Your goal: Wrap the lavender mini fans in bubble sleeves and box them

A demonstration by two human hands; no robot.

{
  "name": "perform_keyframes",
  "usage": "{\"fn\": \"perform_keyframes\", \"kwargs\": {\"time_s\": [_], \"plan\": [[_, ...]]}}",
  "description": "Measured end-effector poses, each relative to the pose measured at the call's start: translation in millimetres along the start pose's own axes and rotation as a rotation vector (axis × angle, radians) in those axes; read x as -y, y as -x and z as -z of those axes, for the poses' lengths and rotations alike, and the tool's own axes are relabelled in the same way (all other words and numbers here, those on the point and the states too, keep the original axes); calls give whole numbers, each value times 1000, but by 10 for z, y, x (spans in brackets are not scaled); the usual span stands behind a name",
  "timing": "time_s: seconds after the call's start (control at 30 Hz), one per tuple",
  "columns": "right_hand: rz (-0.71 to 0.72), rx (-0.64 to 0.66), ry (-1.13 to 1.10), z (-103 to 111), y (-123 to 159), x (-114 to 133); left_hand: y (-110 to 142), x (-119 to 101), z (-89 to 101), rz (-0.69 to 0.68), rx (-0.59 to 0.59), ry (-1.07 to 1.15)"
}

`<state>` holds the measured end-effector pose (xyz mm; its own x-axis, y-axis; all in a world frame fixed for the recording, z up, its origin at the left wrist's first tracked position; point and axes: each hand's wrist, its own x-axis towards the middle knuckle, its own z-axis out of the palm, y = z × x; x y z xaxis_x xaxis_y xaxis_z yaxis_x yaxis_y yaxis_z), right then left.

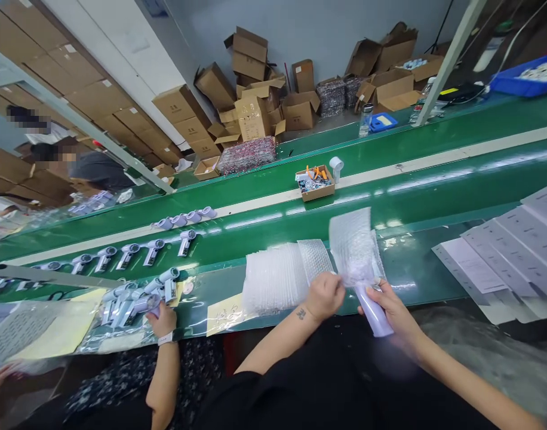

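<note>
Left hand pinches bubble pouch; right hand grips lilac device at bench edge; sheets well apart.

Factory workshop, green assembly line, stacked cartons

A lilac handheld device tilts in the air above the near edge of the surface, its smooth, glossy, rounded handle bare and slanting down toward the person's body. The right hand holds it near the top of the handle. Its head points away from the body and shows only dimly through see-through wrapping. The bubble wrap is clear and whitish, dotted with small bubbles; it rises beyond the head as a loose, upright, slightly curved sheet. Its lower left edge gathers at the curled fingers of the left hand.
</note>
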<state>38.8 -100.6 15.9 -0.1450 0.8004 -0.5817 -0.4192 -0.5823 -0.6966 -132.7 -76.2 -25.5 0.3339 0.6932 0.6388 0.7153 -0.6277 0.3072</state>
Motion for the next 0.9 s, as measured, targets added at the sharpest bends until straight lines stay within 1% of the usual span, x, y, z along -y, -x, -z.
{"fn": "perform_keyframes", "kwargs": {"time_s": [0.07,0.1,0.13,0.2,0.23,0.27,0.33,0.4,0.47,0.5,0.6,0.63,0.67,0.7,0.73,0.77,0.83,0.9], "plan": [[-25,-21,4,36,-21,-1,-35,-133,9,-127,147,144],[-60,-14,9,58,-24,7,-76,-190,35,-115,215,222],[-113,-6,8,80,-21,20,-134,-238,67,-31,270,300],[-240,5,-14,123,1,58,-285,-312,126,245,351,439],[-289,12,-35,143,16,80,-368,-345,147,356,394,499],[-322,18,-61,166,32,101,-448,-378,161,420,447,550],[-362,-6,-92,220,68,137,-579,-446,177,470,549,624],[-391,-90,-52,300,114,178,-663,-509,182,513,611,669],[-365,-153,80,408,189,257,-711,-561,184,563,653,719],[-321,-150,165,471,244,320,-729,-584,186,606,686,757],[-143,-75,442,671,481,601,-795,-646,197,835,790,920],[-89,-53,535,731,574,708,-825,-661,202,905,804,980],[-37,-41,620,782,664,810,-860,-670,208,945,803,1033],[16,-45,690,821,746,902,-899,-668,213,950,795,1074],[70,-56,736,845,814,980,-940,-656,213,925,784,1103],[118,-69,757,852,866,1040,-982,-633,208,873,760,1123],[190,-72,735,817,916,1112,-1061,-570,168,681,679,1133],[240,5,657,738,897,1126,-1119,-527,74,435,613,1097]]}}
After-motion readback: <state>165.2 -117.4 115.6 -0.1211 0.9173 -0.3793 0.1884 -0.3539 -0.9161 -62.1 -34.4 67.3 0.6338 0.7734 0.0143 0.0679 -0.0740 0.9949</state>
